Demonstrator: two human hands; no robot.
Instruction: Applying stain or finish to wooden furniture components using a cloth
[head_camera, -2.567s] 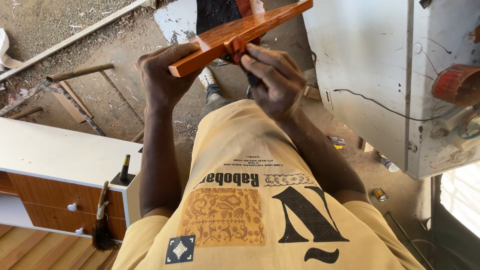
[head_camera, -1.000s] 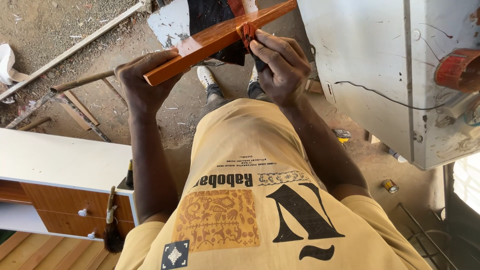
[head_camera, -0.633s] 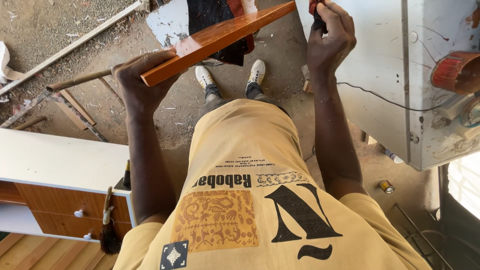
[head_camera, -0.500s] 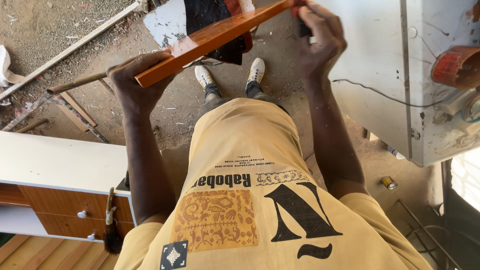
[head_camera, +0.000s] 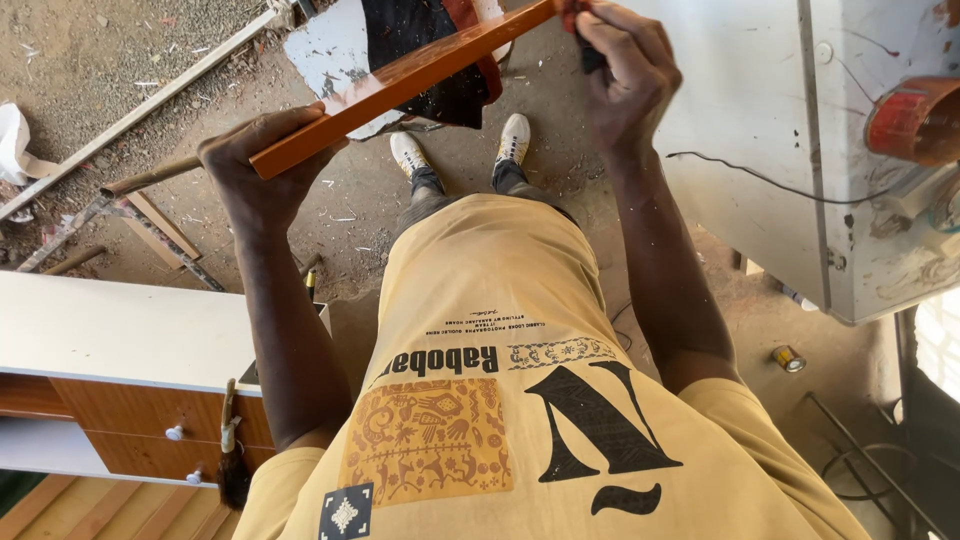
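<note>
I look down over my yellow printed shirt at a long glossy orange-brown wooden strip (head_camera: 420, 75) held level in front of me. My left hand (head_camera: 255, 175) grips its near left end from below, fingers wrapped around it. My right hand (head_camera: 625, 70) is at the far right end near the frame's top, shut on a small dark and red cloth (head_camera: 588, 52) pressed against the strip. My white shoes (head_camera: 460, 150) stand on the dirt ground beneath.
A white-topped cabinet (head_camera: 110, 335) with brown drawers stands at the left, with a brush (head_camera: 232, 450) hanging at its corner. A large white panel (head_camera: 760, 130) fills the right. Metal bars (head_camera: 140, 110) lie on the ground, and a small can (head_camera: 788, 357) sits to the right.
My right hand slid with the cloth from the strip's middle to its far end, lifting off briefly on the way. My left hand kept its grip.
</note>
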